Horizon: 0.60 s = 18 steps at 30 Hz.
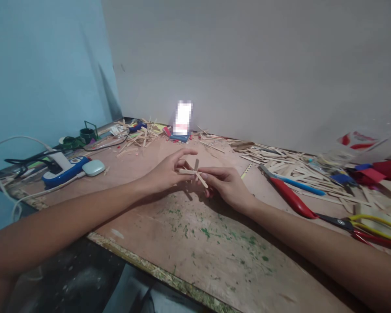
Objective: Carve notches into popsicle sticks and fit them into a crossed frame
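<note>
Between my two hands, above the middle of the table, is a small piece made of crossed wooden sticks [201, 179], with short arms pointing in several directions. My left hand [169, 170] pinches one arm from the left, its index finger stretched out above. From the right, my right hand [226, 182] grips the piece between thumb and fingers near the crossing. A few of the right fingertips show beneath it. How the sticks are joined cannot be made out.
On the wooden table [169, 243], scissors [340, 222], a red-handled cutter [289, 195] and a pile of sticks [286, 167] lie to the right. A lit phone [183, 118] stands at the back. More sticks [145, 135] and a blue power strip [65, 171] are left.
</note>
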Tool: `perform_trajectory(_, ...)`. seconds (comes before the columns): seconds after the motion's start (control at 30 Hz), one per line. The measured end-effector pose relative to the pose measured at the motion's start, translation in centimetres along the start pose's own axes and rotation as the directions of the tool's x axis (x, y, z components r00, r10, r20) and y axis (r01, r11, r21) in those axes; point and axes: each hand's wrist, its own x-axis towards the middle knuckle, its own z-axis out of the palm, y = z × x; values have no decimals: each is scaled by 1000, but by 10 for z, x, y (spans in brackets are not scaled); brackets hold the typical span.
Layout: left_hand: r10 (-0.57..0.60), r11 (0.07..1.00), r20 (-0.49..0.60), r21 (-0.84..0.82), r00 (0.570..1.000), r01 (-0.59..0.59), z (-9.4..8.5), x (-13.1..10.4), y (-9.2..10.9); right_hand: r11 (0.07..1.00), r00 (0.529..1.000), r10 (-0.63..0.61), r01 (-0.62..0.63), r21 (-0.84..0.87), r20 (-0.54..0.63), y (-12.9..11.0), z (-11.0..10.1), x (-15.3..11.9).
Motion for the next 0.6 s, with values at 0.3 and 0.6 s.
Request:
perform_trajectory(0.3,188,953,-157,269,970,-141,-18,1,11,1000,1000,8,-7,14,-22,3,0,1)
perform_trajectory(0.6,140,950,75,270,987,-155,-16,-2,8,999,993,-26,30,-30,117,0,-3,-2)
